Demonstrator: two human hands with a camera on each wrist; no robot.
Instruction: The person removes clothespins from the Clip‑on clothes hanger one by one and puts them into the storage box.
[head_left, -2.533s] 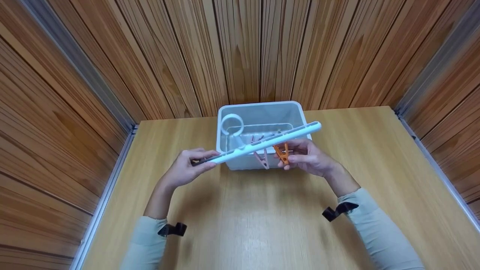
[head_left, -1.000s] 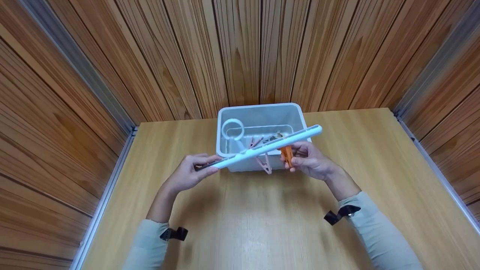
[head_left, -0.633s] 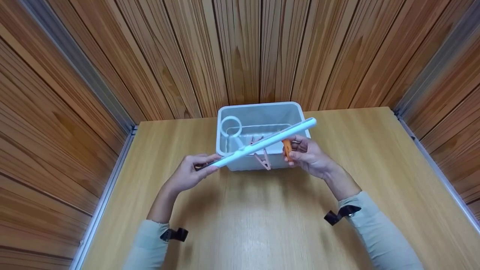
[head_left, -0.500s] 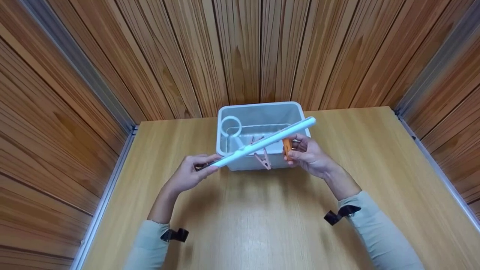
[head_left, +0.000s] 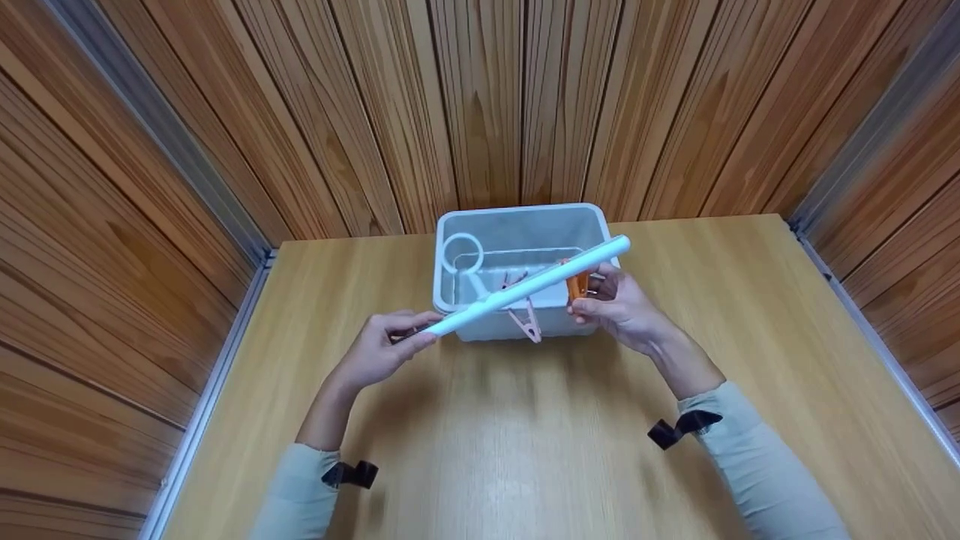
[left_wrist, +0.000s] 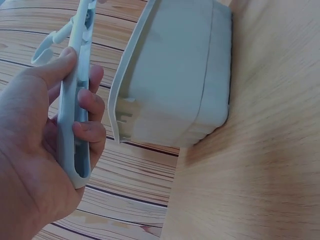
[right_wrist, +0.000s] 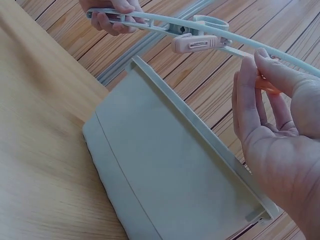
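My left hand [head_left: 379,349] grips the left end of a pale blue clip hanger [head_left: 536,281], its bar slanting up to the right. A ring-shaped hook [head_left: 480,259] juts from the bar. The left wrist view shows my fingers curled round the hollow underside of the bar [left_wrist: 75,100]. A pink clip [head_left: 527,326] hangs from the middle of the bar. Near the bar's right part, my right hand [head_left: 622,307] pinches an orange clip [head_left: 577,287] between thumb and fingers. In the right wrist view the fingers mostly hide that orange clip [right_wrist: 267,86]; whether it is attached is unclear.
Behind and below the hanger, a grey plastic bin [head_left: 487,328] stands on the wooden table [head_left: 495,435] near the back wall. The hanger partly covers what lies inside it. Wood-plank walls [head_left: 480,105] enclose the back and sides.
The bar has rolled, showing less of its slotted side, and its right end is slightly higher. The orange clip has turned in my right hand, which has risen a little. My left hand keeps its grip.
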